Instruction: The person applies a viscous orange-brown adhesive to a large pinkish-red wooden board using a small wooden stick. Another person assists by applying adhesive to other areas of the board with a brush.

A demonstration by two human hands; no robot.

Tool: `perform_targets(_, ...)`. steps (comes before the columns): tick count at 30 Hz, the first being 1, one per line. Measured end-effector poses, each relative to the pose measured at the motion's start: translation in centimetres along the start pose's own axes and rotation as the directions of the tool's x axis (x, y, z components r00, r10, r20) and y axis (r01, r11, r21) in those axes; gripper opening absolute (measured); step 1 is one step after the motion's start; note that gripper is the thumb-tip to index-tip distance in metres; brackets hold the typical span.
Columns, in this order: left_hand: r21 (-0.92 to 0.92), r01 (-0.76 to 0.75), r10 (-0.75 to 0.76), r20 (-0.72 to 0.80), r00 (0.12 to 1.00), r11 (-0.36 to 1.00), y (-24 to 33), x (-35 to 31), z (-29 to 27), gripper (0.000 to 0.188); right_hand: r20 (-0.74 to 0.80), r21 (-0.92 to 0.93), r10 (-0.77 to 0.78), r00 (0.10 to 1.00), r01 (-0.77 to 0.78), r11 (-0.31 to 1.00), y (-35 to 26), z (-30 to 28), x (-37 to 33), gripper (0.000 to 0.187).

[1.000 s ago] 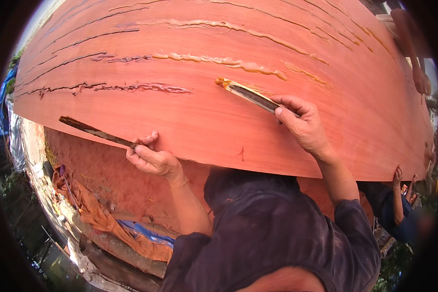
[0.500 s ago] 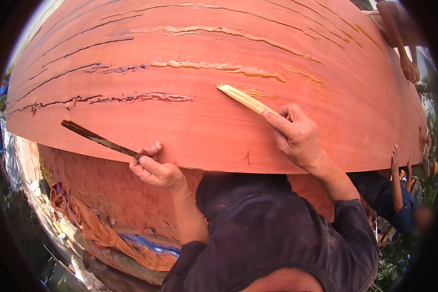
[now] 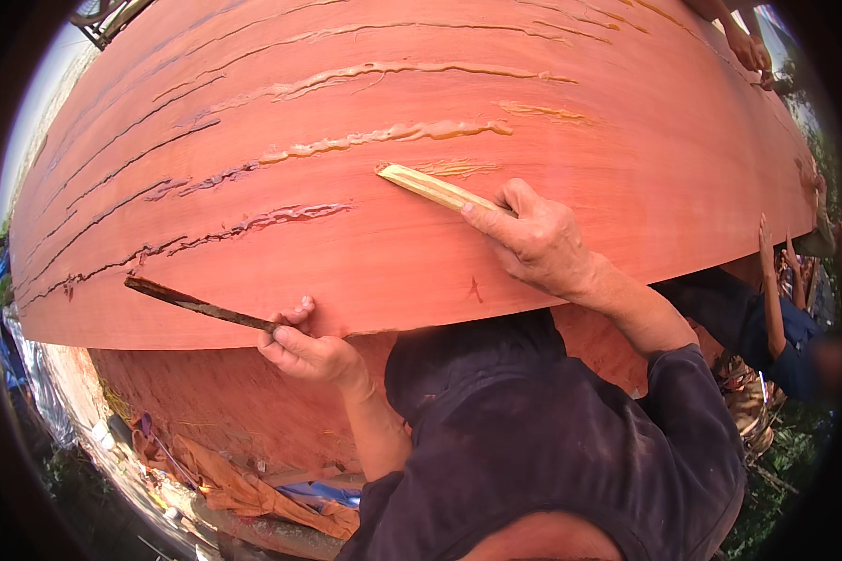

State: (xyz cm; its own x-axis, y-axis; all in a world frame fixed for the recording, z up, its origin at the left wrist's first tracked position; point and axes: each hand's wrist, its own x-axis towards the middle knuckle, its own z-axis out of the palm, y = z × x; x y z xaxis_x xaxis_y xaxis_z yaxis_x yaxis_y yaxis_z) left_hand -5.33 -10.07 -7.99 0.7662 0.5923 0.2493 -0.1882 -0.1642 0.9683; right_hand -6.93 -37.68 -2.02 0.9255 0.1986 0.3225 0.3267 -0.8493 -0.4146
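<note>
My left hand (image 3: pixel 309 348) pinches the end of a thin, dark-stained flat stick (image 3: pixel 201 305), which points left over the near edge of a broad reddish wooden slab (image 3: pixel 627 201). In my right hand (image 3: pixel 543 241) is a pale flat wooden stick (image 3: pixel 435 190). Its far tip is close to the slab's face, right of a crack filled with glossy dark-red paste (image 3: pixel 295 215); whether it touches is unclear. Beyond the tip runs a raised ridge of tan paste (image 3: pixel 384 138). Thin orange smears (image 3: pixel 458 168) lie just past the pale stick.
Several dark cracks (image 3: pixel 112 220) run across the slab's left part. Another person's hands (image 3: pixel 748 51) rest at its far right edge; a raised hand (image 3: pixel 767 248) shows at the right. Below left lie a brown cloth (image 3: pixel 239 481) and a blue sheet (image 3: pixel 318 494).
The view has turned, so the slab appears tilted. The pale stick's tip has shifted a little left across the slab, nearer the dark-red paste. Both hands keep their hold on the sticks.
</note>
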Motion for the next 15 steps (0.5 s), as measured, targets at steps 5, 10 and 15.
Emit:
perform_targets(5, 0.000, 0.027, -0.027, -0.001, 1.000, 1.000, 0.1, 0.0, 0.1, 0.026, 0.087, -0.131, 0.089, 0.992, -0.077, 0.988, 0.2, -2.6, -1.8, 0.042)
perform_targets(10, -0.025, 0.001, 0.000, 0.025, 1.000, 1.000, 0.2, 0.0, 0.1, 0.026, 0.011, -0.049, 0.053, 0.999, -0.053, 0.997, 0.2, -1.7, -1.8, 0.043)
perform_targets(15, -0.058, 0.008, -0.007, 0.022, 1.000, 0.998, 0.0, 0.2, 0.0, 0.027, 0.040, -0.007, 0.142, 0.989, -0.142, 0.990, -0.2, -2.4, -2.7, 0.043)
